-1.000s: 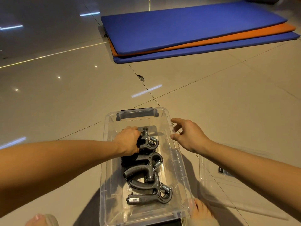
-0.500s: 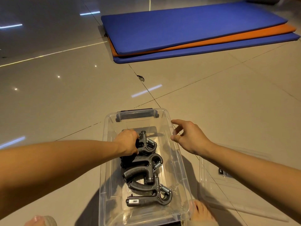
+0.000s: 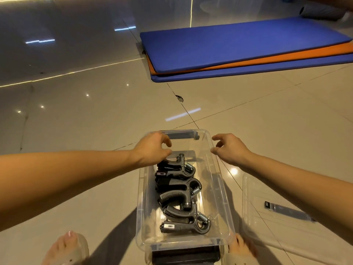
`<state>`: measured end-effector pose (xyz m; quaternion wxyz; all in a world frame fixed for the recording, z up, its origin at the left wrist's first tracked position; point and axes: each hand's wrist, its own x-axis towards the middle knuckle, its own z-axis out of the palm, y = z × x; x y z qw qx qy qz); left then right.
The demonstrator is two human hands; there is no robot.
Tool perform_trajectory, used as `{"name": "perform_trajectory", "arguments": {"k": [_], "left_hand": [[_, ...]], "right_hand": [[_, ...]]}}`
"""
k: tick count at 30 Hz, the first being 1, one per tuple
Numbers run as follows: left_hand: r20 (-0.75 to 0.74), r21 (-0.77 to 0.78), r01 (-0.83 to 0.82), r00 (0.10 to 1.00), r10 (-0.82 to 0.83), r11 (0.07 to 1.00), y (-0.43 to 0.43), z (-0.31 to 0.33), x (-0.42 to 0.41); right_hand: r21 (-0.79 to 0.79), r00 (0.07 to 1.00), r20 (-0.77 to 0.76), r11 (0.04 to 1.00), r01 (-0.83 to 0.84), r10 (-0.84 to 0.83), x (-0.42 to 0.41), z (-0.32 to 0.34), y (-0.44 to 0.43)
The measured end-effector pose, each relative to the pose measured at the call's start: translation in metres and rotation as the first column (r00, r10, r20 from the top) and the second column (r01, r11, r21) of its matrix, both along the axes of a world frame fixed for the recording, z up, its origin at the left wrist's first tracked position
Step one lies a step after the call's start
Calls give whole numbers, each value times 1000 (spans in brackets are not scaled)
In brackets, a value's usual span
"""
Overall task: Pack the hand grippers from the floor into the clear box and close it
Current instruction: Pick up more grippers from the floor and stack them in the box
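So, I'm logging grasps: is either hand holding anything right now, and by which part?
Nothing. The left hand and right hand hover open over the clear box, clear of the hand grippers.

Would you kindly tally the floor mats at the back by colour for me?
Blue mats: 2
Orange mat: 1
Total: 3
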<state>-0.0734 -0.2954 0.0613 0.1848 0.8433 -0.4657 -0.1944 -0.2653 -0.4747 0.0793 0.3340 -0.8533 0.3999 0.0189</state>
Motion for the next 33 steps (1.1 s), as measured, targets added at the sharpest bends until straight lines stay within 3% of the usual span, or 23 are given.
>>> {"name": "perform_trajectory", "arguments": {"k": [5, 9, 13, 16, 22, 27, 33], "left_hand": [[47, -6, -61, 997, 61, 998, 66, 64, 13], [67, 52, -101, 993, 98, 994, 130, 118, 16], [94, 44, -181, 980, 176, 983, 209, 168, 5], [123, 46, -224, 968, 217, 974, 283, 205, -15], [184, -26, -364, 914, 362, 931, 432, 267, -50], [197, -65, -500, 842, 503, 863, 525, 286, -67], [174, 14, -626, 770, 614, 780, 619, 270, -49]], "right_hand": [[-51, 992, 115, 998, -38, 44, 34, 50, 31], [-58, 959, 155, 972, -230, 236, 52, 94, 81], [-100, 869, 175, 886, -452, 463, 64, 150, 142], [-49, 816, 177, 833, -551, 551, 65, 192, 197], [-102, 656, 124, 667, -738, 744, 58, 253, 325], [-191, 537, 179, 564, -803, 825, 71, 263, 423], [-163, 467, 165, 491, -856, 869, 117, 231, 513]]}}
